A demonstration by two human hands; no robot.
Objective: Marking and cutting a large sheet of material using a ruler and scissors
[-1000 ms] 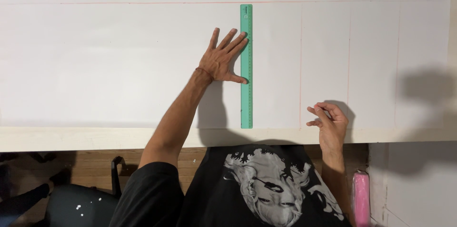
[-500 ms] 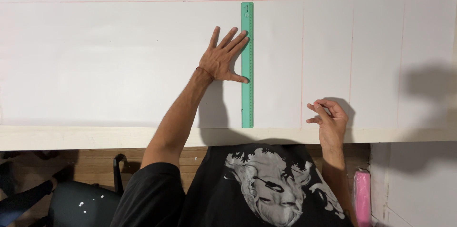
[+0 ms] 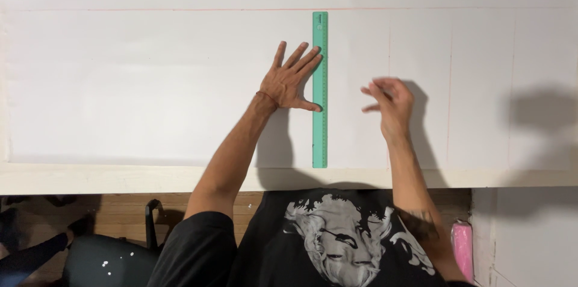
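A long green ruler (image 3: 320, 88) lies upright across a big white sheet (image 3: 150, 82) on the white table. My left hand (image 3: 292, 82) rests flat on the sheet just left of it, fingers spread, with the thumb and fingertips touching the ruler's left edge. My right hand (image 3: 388, 100) hovers above the sheet to the right of the ruler, blurred by motion and with its fingers curled together. Whether it pinches something thin I cannot tell.
Faint red lines run over the sheet: one along the top (image 3: 180, 9) and several vertical ones at the right (image 3: 450, 82). The table's front edge (image 3: 120, 178) is near my body. A pink object (image 3: 462, 248) and a chair (image 3: 108, 257) sit below.
My right hand has lifted from the table's front edge and moved up and left toward the ruler. My left hand and the ruler have stayed put.
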